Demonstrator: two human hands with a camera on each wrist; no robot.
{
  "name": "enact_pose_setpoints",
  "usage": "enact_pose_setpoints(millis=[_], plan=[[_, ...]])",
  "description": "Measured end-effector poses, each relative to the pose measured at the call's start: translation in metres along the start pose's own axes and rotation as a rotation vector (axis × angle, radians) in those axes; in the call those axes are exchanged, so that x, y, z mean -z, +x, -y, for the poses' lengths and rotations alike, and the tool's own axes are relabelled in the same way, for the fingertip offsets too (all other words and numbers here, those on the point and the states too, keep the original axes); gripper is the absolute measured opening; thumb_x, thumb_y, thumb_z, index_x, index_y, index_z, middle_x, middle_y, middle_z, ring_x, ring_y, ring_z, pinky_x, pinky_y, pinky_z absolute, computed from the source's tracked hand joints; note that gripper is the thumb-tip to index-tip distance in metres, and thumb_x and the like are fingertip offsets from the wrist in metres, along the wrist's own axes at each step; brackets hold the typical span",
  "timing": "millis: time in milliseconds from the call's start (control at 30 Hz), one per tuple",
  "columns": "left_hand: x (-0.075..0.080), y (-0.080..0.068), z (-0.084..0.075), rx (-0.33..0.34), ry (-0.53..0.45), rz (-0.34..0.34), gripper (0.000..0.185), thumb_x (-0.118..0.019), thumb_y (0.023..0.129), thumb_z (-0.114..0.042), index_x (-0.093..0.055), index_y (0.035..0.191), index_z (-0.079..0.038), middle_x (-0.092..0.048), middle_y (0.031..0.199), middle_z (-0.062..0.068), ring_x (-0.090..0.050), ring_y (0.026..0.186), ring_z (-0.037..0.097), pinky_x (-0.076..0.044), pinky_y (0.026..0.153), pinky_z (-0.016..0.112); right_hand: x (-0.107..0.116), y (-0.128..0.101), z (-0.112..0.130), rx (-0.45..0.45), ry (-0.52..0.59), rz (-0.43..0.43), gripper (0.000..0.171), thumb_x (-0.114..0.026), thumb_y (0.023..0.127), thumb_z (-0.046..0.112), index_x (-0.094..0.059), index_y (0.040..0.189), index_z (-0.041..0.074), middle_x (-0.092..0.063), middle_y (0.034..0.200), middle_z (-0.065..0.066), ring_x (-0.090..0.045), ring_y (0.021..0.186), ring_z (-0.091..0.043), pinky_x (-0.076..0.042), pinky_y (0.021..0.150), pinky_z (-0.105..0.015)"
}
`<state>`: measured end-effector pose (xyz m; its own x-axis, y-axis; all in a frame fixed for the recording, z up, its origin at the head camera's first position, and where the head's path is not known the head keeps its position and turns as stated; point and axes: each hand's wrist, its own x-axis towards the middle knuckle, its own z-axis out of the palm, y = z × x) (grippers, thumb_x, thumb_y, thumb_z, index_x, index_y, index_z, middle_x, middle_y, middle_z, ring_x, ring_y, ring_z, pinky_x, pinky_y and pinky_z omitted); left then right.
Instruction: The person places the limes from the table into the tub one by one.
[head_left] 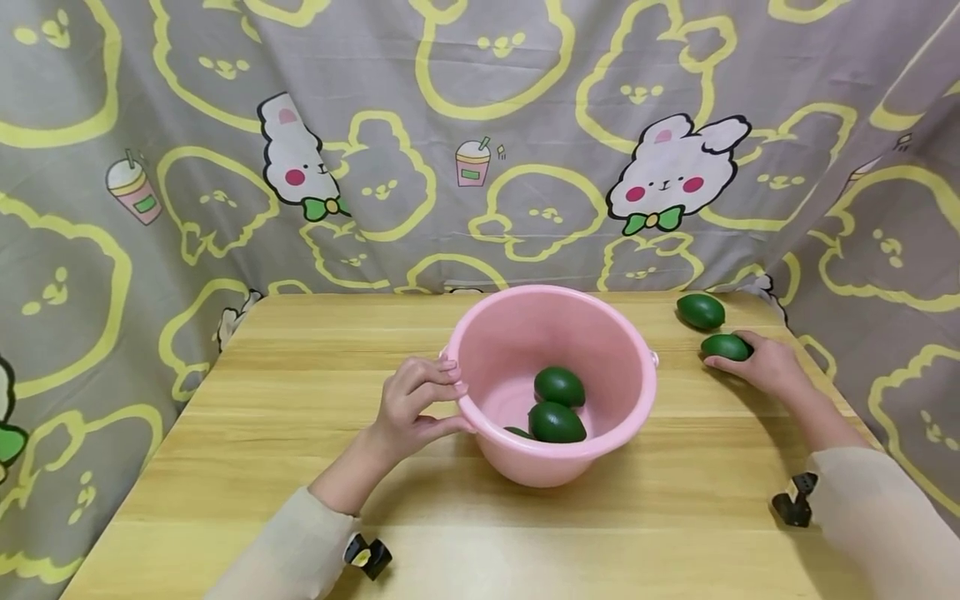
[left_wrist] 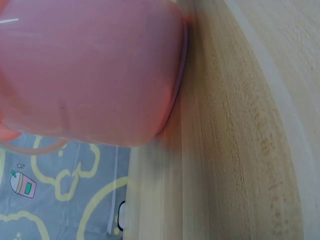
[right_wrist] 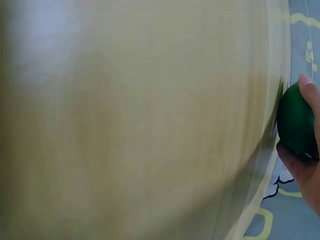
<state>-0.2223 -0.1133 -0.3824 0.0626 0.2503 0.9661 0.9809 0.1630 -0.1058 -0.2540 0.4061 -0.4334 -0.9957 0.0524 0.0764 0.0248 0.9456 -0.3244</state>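
We're steadying the pink bucket [head_left: 555,333] by its rim with our left hand [head_left: 408,408], fingers curled over it, while our right hand [head_left: 761,364] is closing around an avocado [head_left: 724,347] right of the bucket, which looks like it needs lifting across next.

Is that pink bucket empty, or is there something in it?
Not empty. The pink bucket stands upright on the table, and the head view shows at least two dark green avocados lying at its bottom.

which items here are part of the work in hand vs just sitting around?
In hand:
- pink bucket, left hand grips its rim
- avocado on the table, right hand holds it
- avocados in the bucket
- spare avocado near the far right corner

Lying about:
- wooden table
- bunny-print cloth behind
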Motion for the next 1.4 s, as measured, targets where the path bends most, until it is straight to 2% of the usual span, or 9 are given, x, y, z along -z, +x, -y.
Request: enact_pose_setpoints(millis=[300,567,900,1133,1400], plan=[[0.000,-0.001,-0.002,0.007,-0.003,-0.002,0.042,-0.070,0.080,-0.041,-0.068,0.082,0.001,-0.062,0.083,0.013,-0.061,0.082,0.030,-0.057,0.087,0.033,-0.003,-0.009,0.007,0.009,0.021,-0.027,0.080,-0.072,0.078,0.051,-0.047,0.125,-0.009,-0.053,0.108,-0.040,-0.053,0.086,-0.047,-0.042,0.061,-0.045],[-0.001,0.001,-0.002,0.014,-0.001,-0.002,0.043,-0.070,0.080,-0.041,-0.068,0.082,0.001,-0.062,0.083,0.013,-0.061,0.082,0.030,-0.057,0.087,0.033,-0.001,-0.014,0.011,0.016,0.015,-0.042,0.082,-0.072,0.078,0.051,-0.048,0.124,-0.013,-0.053,0.107,-0.043,-0.054,0.086,-0.049,-0.043,0.062,-0.048],[-0.001,0.000,-0.002,0.016,-0.003,0.003,0.042,-0.070,0.080,-0.041,-0.068,0.083,0.001,-0.062,0.084,0.013,-0.060,0.083,0.030,-0.057,0.088,0.033,-0.002,-0.020,0.015,0.051,0.009,-0.035,0.082,-0.075,0.075,0.049,-0.049,0.120,-0.014,-0.054,0.104,-0.043,-0.056,0.080,-0.044,-0.041,0.056,-0.036],[0.000,0.000,-0.003,0.024,-0.002,0.012,0.042,-0.070,0.081,-0.041,-0.068,0.084,0.001,-0.062,0.085,0.013,-0.060,0.084,0.030,-0.056,0.088,0.033,-0.006,-0.025,0.020,0.085,0.006,-0.045,0.077,-0.075,0.077,0.047,-0.052,0.117,-0.014,-0.058,0.097,-0.039,-0.057,0.076,-0.041,-0.043,0.057,-0.038],[0.001,0.001,-0.003,0.028,0.007,0.021,0.042,-0.069,0.082,-0.041,-0.068,0.083,0.001,-0.062,0.084,0.013,-0.060,0.083,0.030,-0.056,0.087,0.032,-0.008,-0.029,0.024,0.107,-0.001,-0.022,0.077,-0.073,0.078,0.048,-0.050,0.119,-0.013,-0.059,0.098,-0.036,-0.058,0.073,-0.037,-0.044,0.054,-0.035]])
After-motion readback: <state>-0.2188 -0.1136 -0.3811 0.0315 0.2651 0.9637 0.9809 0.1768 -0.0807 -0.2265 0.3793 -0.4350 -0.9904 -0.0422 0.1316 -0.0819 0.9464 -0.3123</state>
